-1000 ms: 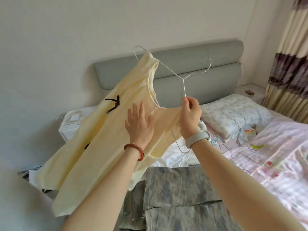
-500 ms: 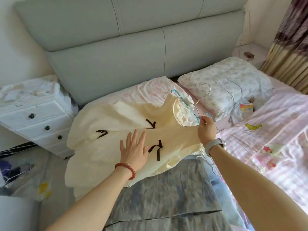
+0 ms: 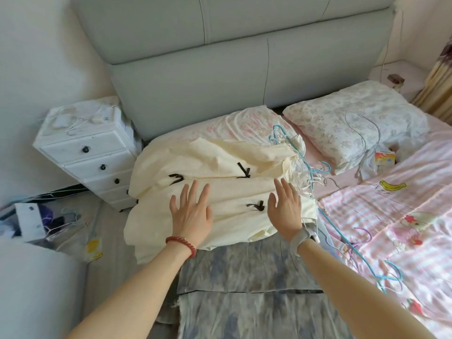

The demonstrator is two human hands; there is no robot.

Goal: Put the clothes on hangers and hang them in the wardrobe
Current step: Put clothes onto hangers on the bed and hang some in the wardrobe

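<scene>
A cream dress (image 3: 220, 177) with small black bows lies spread in loose folds on the near corner of the bed (image 3: 403, 216), its hem hanging over the left edge toward the floor. The left hand (image 3: 192, 214) is open, fingers spread, palm down over the lower middle of the dress; whether it presses the cloth or floats just above cannot be told, and it grips nothing. A red bead bracelet (image 3: 182, 243) circles that wrist. The right hand (image 3: 285, 206) is likewise open and flat, fingers together and pointing away, over the right part of the dress, holding nothing; a pale watch (image 3: 303, 237) sits on its wrist. Between the two hands shows one black bow (image 3: 255, 206). At the right edge of the dress a tangle of wire hangers (image 3: 302, 167), white and light blue, lies on the bed, touching the cloth, and the dress's top end is bunched against them. More hangers lie further right: a grey pair (image 3: 362, 133) on the floral pillow (image 3: 342, 128), and blue ones (image 3: 389, 272) on the pink striped sheet. Nearer the camera, blue-grey patterned cloth (image 3: 244, 289) lies flat, the dress overlapping its far edge. Beyond the bed stands a grey padded headboard (image 3: 220, 69), and to the left a white drawer chest (image 3: 90, 152) beside the bed, with clutter on the floor (image 3: 34, 221) near it.
</scene>
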